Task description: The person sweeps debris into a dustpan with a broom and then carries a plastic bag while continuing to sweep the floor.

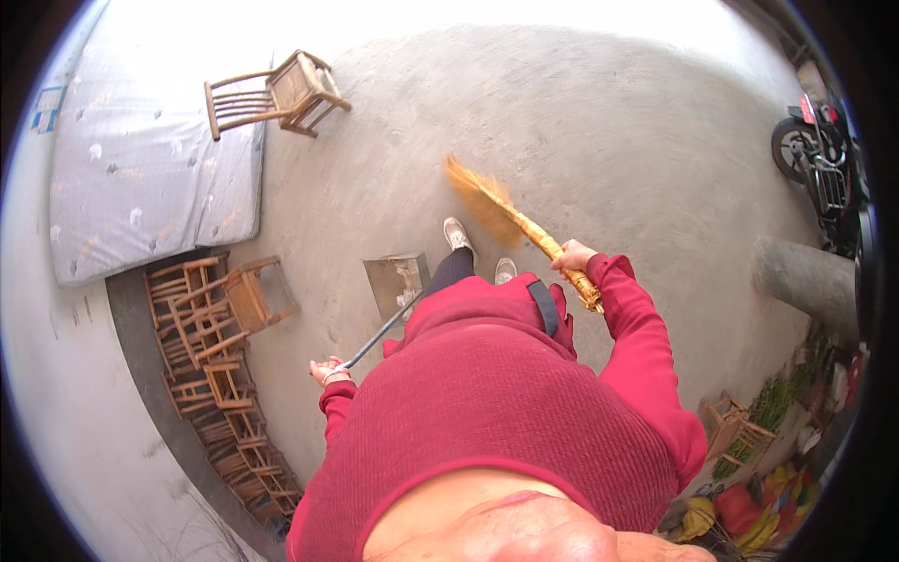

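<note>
My right hand (575,256) is closed around the yellow-wrapped handle of a straw broom (523,221). The broom slants to the upper left, its golden bristles fanned out over the floor ahead of my feet. At my left side, my left hand (329,370) grips the end of a long, thin dustpan handle (383,328). That handle leads down to a metal dustpan (383,281) by my left leg. Pale, crumpled litter (406,277) lies inside the pan. Its lower right part is hidden behind my clothing.
A wooden chair (291,91) stands beside a mattress (161,161) leaning at the left. Several wooden chairs (211,337) line the left wall. On the right are a motorcycle (818,154) and a grey cylindrical column (801,281). Green stalks (769,404) lie near another small chair (730,425).
</note>
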Tool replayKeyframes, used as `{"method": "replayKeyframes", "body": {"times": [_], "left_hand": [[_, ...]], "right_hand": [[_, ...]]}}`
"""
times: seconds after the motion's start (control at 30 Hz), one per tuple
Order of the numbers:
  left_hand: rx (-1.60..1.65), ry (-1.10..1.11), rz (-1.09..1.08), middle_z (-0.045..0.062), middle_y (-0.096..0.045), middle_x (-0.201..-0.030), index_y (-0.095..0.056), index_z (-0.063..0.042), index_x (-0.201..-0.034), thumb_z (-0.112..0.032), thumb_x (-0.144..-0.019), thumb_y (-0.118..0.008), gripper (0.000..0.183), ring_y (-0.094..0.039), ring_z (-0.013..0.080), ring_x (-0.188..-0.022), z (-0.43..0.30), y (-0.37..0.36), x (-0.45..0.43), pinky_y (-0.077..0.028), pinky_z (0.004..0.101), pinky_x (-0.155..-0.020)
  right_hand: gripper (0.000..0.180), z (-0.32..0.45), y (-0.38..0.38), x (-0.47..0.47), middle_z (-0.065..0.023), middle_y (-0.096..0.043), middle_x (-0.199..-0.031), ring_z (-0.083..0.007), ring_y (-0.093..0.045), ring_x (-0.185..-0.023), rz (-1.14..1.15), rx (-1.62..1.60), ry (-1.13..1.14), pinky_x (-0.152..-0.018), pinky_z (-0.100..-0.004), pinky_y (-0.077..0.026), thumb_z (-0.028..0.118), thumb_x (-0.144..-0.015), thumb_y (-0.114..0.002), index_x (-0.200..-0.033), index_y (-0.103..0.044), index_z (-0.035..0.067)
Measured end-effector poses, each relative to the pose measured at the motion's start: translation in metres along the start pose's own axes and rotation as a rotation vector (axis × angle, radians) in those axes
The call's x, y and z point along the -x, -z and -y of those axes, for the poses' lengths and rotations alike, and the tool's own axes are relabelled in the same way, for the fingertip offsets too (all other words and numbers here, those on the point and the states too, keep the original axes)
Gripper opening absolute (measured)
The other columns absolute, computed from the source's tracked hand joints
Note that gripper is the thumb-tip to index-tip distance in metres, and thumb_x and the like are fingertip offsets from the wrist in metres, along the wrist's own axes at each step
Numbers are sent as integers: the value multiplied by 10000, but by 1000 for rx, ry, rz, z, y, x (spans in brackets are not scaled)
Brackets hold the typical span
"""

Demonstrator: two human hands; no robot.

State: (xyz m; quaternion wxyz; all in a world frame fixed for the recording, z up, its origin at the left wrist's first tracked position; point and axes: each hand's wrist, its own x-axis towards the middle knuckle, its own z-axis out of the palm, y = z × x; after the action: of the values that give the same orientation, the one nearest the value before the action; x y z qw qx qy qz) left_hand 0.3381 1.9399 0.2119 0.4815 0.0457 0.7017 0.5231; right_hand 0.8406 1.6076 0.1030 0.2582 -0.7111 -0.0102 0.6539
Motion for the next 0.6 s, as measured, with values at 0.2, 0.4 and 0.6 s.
{"method": "replayKeyframes", "body": {"times": [0.2,0.4,0.6], "left_hand": [[-198,53,16,-49,-205,-421,-266,-176,-550,-343,-828,-454,375,-194,108,-317,17,-112,-20,-380,260,-465],[-371,184,193,-30,-180,-430,-213,-165,-582,-314,-827,-442,366,-184,121,-314,39,-206,-51,-368,270,-437],[-622,221,161,-8,-192,-453,-229,-163,-612,-346,-834,-441,358,-213,129,-328,47,-288,-38,-383,288,-434]], "right_hand": [[275,31,44,-9,-127,-579,-666,-203,-571,-487,-354,-29,-84,-405,-342,-462,82,-682,-649,-890,-529,-52],[202,60,3,-11,-71,-498,-572,-179,-509,-417,-526,-689,127,-365,-319,-433,76,-693,-607,-818,-459,19],[112,-9,-57,52,-50,-483,-543,-156,-475,-395,-578,-989,-51,-343,-300,-418,70,-723,-581,-709,-477,28]]}}
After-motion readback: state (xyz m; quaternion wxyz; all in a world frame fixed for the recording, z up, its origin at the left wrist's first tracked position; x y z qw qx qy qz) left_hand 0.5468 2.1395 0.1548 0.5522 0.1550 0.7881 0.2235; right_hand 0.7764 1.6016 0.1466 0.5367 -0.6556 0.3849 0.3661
